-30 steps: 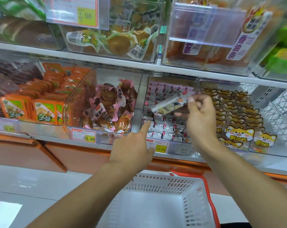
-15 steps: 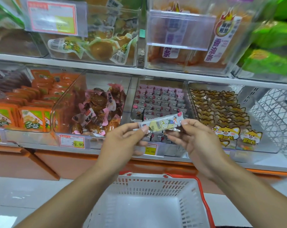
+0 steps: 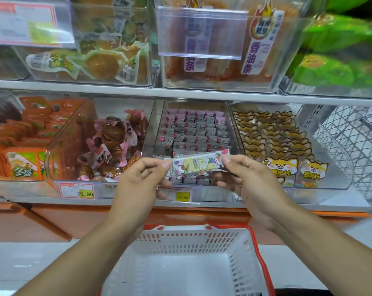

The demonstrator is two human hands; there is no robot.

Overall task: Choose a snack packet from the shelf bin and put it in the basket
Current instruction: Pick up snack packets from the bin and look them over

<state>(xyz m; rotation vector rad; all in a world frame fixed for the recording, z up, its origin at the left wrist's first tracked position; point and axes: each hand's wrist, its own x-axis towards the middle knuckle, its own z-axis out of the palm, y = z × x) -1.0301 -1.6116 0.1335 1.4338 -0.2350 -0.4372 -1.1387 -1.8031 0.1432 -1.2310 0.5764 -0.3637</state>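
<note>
The left hand (image 3: pixel 136 184) is pinching the left end of the snack packet (image 3: pixel 199 163) between thumb and forefinger, its other fingers curling loosely. The packet is hanging level in front of the shelf bin (image 3: pixel 193 133), above the white basket (image 3: pixel 193 242). The right hand (image 3: pixel 253 184) is pinching the packet's right end with its thumb and fingertips
</note>
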